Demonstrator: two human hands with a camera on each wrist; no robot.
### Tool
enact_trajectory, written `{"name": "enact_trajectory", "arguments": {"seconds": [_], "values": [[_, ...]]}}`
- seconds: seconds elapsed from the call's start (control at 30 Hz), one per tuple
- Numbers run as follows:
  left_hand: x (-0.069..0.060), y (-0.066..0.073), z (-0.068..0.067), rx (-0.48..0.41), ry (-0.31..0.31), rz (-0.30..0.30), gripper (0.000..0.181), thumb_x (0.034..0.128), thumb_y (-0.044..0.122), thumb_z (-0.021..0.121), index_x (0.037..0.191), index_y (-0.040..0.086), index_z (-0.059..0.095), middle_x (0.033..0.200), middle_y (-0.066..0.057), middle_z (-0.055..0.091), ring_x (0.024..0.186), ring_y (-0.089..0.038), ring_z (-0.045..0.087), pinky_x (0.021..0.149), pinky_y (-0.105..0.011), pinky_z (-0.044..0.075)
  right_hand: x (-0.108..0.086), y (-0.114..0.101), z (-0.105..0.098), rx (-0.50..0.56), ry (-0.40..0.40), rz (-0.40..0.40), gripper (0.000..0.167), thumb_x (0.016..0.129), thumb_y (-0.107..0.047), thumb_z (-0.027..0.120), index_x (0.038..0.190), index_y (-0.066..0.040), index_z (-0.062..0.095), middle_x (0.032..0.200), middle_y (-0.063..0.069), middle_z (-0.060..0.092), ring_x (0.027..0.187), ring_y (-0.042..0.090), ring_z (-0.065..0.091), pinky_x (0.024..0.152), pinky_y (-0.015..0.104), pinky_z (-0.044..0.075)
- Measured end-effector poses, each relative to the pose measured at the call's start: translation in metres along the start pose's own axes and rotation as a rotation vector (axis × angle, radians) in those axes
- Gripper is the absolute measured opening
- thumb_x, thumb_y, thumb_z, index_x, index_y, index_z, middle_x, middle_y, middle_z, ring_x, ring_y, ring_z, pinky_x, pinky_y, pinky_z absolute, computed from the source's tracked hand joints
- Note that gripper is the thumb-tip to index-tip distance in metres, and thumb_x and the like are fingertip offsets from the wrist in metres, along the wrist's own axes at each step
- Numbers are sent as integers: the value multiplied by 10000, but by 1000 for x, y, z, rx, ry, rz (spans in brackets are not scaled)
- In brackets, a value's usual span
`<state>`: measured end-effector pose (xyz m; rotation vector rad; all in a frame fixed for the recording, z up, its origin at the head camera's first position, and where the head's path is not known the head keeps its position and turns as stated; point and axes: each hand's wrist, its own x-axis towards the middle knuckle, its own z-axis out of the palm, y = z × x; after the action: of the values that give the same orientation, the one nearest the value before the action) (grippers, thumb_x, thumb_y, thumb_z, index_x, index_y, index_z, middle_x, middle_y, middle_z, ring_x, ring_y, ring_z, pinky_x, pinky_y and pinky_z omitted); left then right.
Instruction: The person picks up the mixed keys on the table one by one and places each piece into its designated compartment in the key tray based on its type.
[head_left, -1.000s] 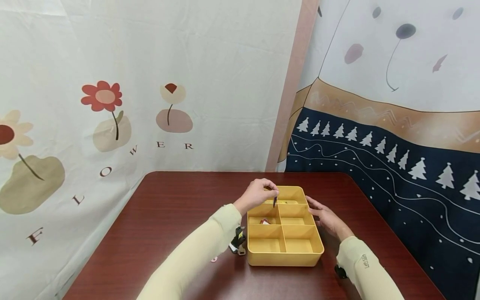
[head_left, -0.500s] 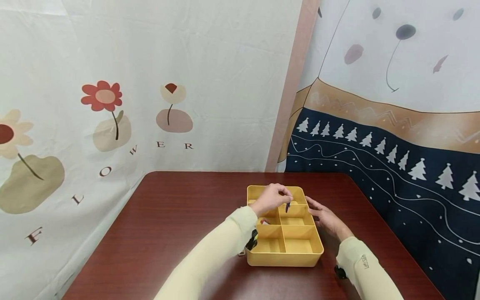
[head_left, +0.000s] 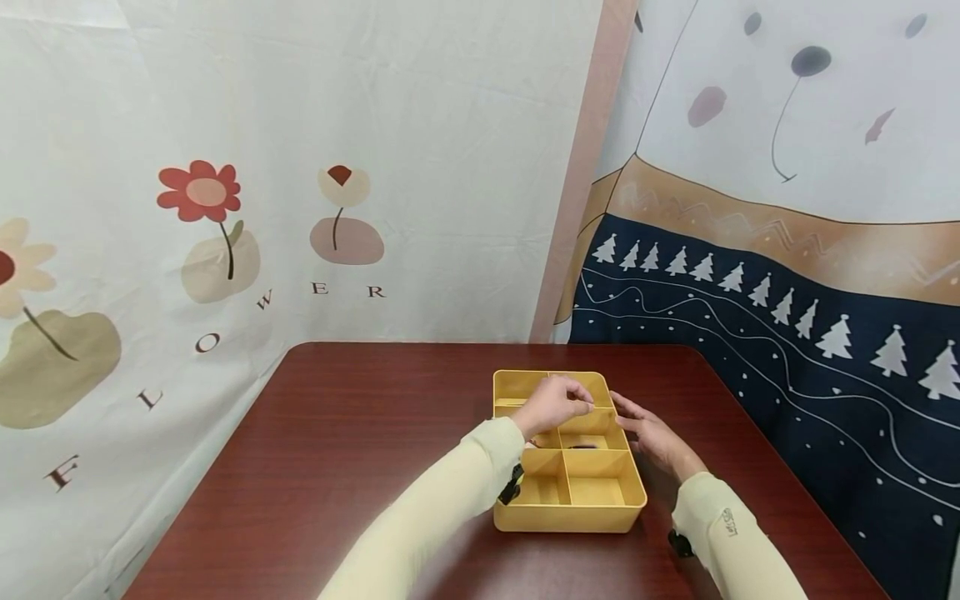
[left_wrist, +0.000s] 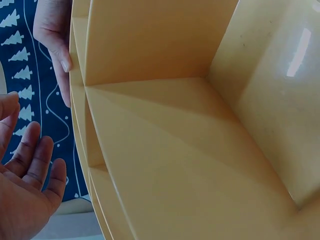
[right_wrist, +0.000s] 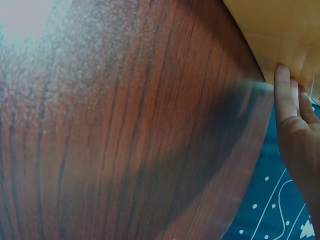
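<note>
Yellow rectangular plastic divided box [head_left: 567,521] sits below a person's left hand [head_left: 557,404], whose grip is loosely bent with nothing visible between the fingers. Beneath, a slim dark object [head_left: 583,447] lies in the box's middle right compartment. At the box's right wall, the right hand [head_left: 652,435] rests extended fingers, its grip unclosed. Around the box stretches a dark red wood-grain tabletop [head_left: 390,417]. Drawn back low, the left wrist's black device [head_left: 512,486] could catch the box's rim and skew it. That wrist hides most of a small reddish item [head_left: 533,443] in the middle left compartment; the dark object's identity is unclear.
</note>
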<state>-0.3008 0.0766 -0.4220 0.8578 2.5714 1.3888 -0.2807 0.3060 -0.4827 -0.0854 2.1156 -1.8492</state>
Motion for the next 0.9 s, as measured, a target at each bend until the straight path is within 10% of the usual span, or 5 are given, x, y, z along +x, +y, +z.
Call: {"name": "enact_trajectory", "arguments": {"seconds": [0.9], "values": [[-18, -13, -45, -22, 19, 20, 43, 900, 150, 728, 915, 119, 753, 942, 46, 665, 928, -148, 589, 818, -258, 480, 0, -2, 2, 5, 18, 14, 599, 1077, -184, 406, 1603, -161, 120, 1626, 190, 132, 1406, 429, 299, 1057, 535, 381]]}}
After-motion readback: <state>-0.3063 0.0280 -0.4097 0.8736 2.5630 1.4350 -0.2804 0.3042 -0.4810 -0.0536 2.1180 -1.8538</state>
